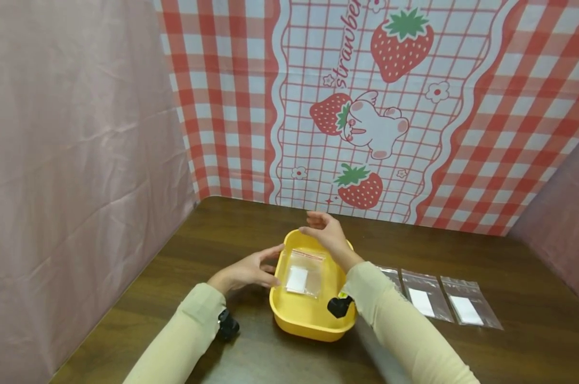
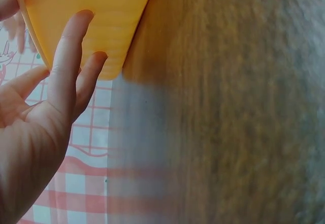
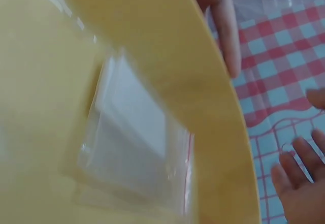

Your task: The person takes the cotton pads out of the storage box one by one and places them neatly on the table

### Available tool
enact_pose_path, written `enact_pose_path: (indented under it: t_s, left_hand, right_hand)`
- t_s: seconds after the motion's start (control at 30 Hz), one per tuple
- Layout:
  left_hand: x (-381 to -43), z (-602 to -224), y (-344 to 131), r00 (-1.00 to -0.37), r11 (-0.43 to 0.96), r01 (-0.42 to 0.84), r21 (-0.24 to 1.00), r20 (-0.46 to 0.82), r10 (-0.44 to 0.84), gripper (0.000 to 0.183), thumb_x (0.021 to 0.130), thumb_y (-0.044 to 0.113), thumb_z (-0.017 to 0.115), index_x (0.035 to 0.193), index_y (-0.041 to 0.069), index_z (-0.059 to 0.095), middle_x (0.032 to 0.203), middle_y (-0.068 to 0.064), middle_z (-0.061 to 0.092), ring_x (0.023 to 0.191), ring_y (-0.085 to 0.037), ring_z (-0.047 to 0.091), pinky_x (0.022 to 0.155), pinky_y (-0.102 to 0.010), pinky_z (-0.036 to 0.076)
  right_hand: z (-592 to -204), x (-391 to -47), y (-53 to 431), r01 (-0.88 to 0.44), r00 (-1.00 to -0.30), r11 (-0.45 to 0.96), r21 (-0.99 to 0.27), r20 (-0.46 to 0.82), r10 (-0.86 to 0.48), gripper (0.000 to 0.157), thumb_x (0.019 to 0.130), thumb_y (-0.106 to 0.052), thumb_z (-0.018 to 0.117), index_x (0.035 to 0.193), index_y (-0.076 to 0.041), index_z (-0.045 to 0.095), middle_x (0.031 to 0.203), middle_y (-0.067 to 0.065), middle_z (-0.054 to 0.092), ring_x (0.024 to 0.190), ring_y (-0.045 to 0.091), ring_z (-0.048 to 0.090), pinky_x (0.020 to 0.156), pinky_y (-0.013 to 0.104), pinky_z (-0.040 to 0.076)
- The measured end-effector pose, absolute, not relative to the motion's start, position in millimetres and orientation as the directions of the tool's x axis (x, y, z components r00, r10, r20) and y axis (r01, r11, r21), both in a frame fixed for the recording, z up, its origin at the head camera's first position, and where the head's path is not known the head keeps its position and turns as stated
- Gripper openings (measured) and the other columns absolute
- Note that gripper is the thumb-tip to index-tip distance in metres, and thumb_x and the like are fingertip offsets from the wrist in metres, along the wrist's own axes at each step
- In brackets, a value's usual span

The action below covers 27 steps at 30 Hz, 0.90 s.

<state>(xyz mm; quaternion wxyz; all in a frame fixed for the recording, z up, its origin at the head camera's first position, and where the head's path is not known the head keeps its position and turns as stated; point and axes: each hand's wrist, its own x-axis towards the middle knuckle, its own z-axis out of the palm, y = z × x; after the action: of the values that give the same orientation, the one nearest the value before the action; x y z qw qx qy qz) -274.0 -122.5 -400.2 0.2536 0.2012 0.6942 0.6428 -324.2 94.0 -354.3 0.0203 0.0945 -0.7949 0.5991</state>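
Observation:
A yellow plastic tub (image 1: 308,332) stands on the table in the head view. Inside it lies a clear zip bag (image 1: 313,269) with a white card in it. My left hand (image 1: 248,271) is at the tub's left side; in the left wrist view its extended fingers (image 2: 66,66) lie against the outer wall. Over the tub's far end is my right hand (image 1: 329,234), its fingers loosely bent. Seen from the right wrist, the right hand's fingers (image 3: 294,170) hold nothing and stand apart from the rim.
To the right of the tub, several clear zip bags with white cards lie in a row, such as the middle bag (image 1: 421,298) and the rightmost bag (image 1: 466,306). A strawberry-print checked cloth (image 1: 232,106) hangs behind the brown table (image 1: 189,240). A pink curtain (image 1: 88,160) hangs at left.

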Motion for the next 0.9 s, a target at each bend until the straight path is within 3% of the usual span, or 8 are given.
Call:
enact_pose_path:
  t_s: [0.57,0.77,0.9]
  left_hand:
    - [-275.8,-401.3,-122.2,-0.796,0.106,-0.048,0.993,-0.102,0.597,0.087,0.080,-0.008,0.067,0.150,0.010,0.017,0.147,-0.020,0.019,0.115,-0.033,0.048,0.079,-0.039,0.053]
    - [-275.1,-401.2,-122.2,-0.798,0.107,-0.050,0.993,-0.104,0.593,0.087,0.080,-0.008,0.067,0.150,0.009,0.017,0.148,-0.021,0.018,0.116,-0.037,0.047,0.079,-0.039,0.053]
    - [-274.7,-401.3,-122.4,-0.796,0.106,-0.048,0.993,-0.102,0.597,0.088,0.080,-0.008,0.066,0.150,0.009,0.016,0.148,-0.021,0.018,0.116,-0.037,0.047,0.079,-0.040,0.053]
  right_hand:
    - [-382.2,-324.1,103.8,-0.312,-0.863,0.553,-0.773,-0.013,-0.504,0.053,0.079,-0.015,0.075,0.124,0.004,0.054,0.123,0.020,0.056,0.116,0.035,0.048,0.100,0.045,0.036]
    - [-382.6,-322.4,102.6,-0.310,-0.837,0.626,-0.715,-0.107,-0.537,0.065,0.072,-0.021,0.081,0.127,0.000,0.054,0.128,0.014,0.053,0.121,0.031,0.044,0.104,0.045,0.031]
    - [-381.5,-319.9,104.1,-0.305,-0.764,0.654,-0.692,-0.232,-0.602,0.077,0.071,-0.022,0.081,0.136,-0.001,0.045,0.140,0.013,0.042,0.129,0.030,0.035,0.108,0.045,0.024]
